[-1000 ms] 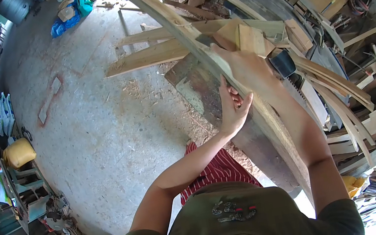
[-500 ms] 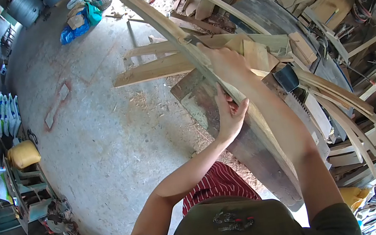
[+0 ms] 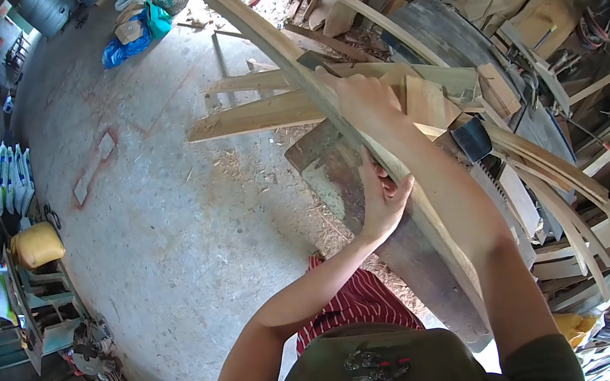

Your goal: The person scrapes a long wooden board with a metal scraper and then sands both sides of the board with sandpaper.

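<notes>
The person holds a long curved plank [image 3: 273, 40] with both hands. The plank runs from the far side of the scene, near the top, down to the near right, and it lies over a dark board [image 3: 339, 177] which is tilted under it. The right hand [image 3: 361, 98] is farther along the plank, closed over it from above, with the fingers wrapped on its right side. The left hand [image 3: 382, 200] is nearer to the body; its fingers are curled around the left edge of the same plank, so it grips it too. Both arms are stretched forward, the left one across the body.

Just behind the right hand, two flat planks [image 3: 253, 115] lie across, pointing to the left, and the curved plank passes over them. On the right there is a big pile of offcuts [image 3: 554, 151], with many thin bent strips and short blocks. The concrete floor [image 3: 165, 213] on the left has sawdust on it. Far on it lies a blue bag [image 3: 127, 47], and at the left edge stands a yellow container [image 3: 36, 245]. A red striped cloth [image 3: 347, 303] shows below the left arm
</notes>
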{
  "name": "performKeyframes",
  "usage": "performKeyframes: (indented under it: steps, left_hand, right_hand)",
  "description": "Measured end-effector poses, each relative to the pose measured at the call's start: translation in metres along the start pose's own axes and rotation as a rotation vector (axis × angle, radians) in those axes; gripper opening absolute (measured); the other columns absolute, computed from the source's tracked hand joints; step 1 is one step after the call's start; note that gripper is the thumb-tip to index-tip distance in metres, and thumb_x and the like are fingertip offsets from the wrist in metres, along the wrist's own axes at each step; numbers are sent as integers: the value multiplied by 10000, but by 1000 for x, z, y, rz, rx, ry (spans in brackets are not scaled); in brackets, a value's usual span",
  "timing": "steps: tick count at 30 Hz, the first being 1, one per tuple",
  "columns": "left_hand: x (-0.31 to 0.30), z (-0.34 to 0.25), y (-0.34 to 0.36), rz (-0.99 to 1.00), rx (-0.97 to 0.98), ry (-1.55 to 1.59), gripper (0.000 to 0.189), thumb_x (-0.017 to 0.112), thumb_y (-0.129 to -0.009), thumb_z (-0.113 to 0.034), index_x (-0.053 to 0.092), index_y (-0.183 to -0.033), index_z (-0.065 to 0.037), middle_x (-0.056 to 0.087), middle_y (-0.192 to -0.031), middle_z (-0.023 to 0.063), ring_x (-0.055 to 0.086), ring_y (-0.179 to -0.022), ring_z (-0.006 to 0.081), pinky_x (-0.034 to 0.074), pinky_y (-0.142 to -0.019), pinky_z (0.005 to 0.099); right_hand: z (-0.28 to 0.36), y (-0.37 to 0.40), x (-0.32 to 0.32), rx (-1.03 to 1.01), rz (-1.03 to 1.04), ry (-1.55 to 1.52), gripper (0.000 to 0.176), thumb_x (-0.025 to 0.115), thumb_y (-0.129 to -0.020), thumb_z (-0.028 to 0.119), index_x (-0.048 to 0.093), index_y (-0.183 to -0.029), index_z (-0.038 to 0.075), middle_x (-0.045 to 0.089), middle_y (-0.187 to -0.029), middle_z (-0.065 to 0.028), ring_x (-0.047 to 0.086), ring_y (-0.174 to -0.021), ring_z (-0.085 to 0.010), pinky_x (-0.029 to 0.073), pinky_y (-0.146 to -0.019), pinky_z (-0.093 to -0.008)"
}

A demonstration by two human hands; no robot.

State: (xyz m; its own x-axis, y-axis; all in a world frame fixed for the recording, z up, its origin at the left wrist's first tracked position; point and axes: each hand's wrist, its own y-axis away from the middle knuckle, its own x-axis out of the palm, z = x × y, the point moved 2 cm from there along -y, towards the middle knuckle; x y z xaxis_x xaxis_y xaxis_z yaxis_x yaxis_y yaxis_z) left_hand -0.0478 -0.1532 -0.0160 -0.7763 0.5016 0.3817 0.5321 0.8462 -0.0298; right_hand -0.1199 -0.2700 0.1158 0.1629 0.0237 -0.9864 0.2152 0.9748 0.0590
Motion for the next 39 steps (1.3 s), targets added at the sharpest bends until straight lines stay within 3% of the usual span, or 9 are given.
performKeyframes:
  steps: [4, 15, 17, 23, 26, 32, 34, 36, 39]
  left_hand:
    - [-3, 25, -1, 17, 79, 49, 1011, 693, -896, -49, -55, -1575, -86, 379, -1138, 15, 447, -860, 57, 415, -694, 193]
    - [-2, 0, 3, 17, -5, 87, 1052, 729, -902, -139, -86, -1550, 13, 314, -1063, 42, 402, -818, 82, 403, -696, 192]
    - [-3, 10, 1, 34, 52, 22, 1023, 702, -909, -95, -77, -1573, -88, 383, -1146, 34, 465, -844, 66, 442, -711, 205]
    - [0, 8, 0, 19, 20, 50, 1040, 718, -900, -95, -76, -1572, -81, 374, -1115, 30, 460, -853, 63, 440, -705, 195]
    - [-2, -1, 0, 15, -19, -23, 1075, 746, -894, -174, -84, -1545, 30, 313, -1078, 43, 408, -834, 78, 420, -690, 202]
    - [-2, 18, 2, 5, 60, -19, 1034, 715, -906, -110, -86, -1554, -21, 378, -1122, 46, 457, -848, 78, 428, -704, 204]
    - [-2, 3, 3, 28, 9, -66, 1032, 711, -912, -121, -92, -1551, -17, 393, -1126, 50, 477, -868, 89, 441, -715, 213]
    - [1, -8, 1, 39, -37, 16, 1021, 705, -919, -134, -87, -1554, -27, 397, -1126, 46, 480, -876, 91, 439, -708, 217]
    - [2, 3, 4, 38, 1, -52, 1019, 703, -920, -139, -86, -1558, -44, 417, -1131, 50, 501, -891, 85, 442, -697, 212]
  right_hand:
    - [-15, 62, 10, -42, 14, 64, 679, 491, -861, 21, 406, -1487, 269, 677, -1058, -214, 682, -942, -410, 564, -791, -506]
    - [1, 10, 0, -40, 69, 57, 690, 522, -875, 48, 353, -1508, 262, 665, -1038, -225, 701, -910, -385, 578, -762, -493]
    - [-11, 54, 2, -39, 36, 30, 656, 445, -880, 4, 429, -1478, 272, 552, -1287, -279, 682, -962, -404, 557, -834, -496]
    - [-21, 49, 13, -14, 24, -109, 646, 479, -864, 6, 446, -1469, 230, 536, -1312, -266, 663, -913, -456, 527, -837, -509]
    - [-11, 17, 1, 69, 76, -135, 631, 458, -880, -11, 438, -1473, 205, 572, -1265, -265, 649, -939, -468, 513, -860, -509]
    - [-39, 66, 18, 12, 6, -226, 510, 440, -965, 63, 463, -1459, 184, 643, -1063, -285, 649, -969, -433, 499, -851, -490]
    - [-38, 52, 13, 12, -35, -344, 504, 469, -969, 76, 463, -1462, 181, 617, -1157, -285, 640, -1022, -421, 485, -879, -465]
    - [-36, 40, -2, 100, 186, -367, 527, 477, -961, 35, 457, -1467, 181, 585, -1243, -281, 608, -1119, -408, 460, -940, -449]
    - [-68, 57, 34, -102, -62, -382, 515, 466, -984, 71, 430, -1483, 193, 546, -1331, -263, 580, -1167, -410, 451, -982, -431]
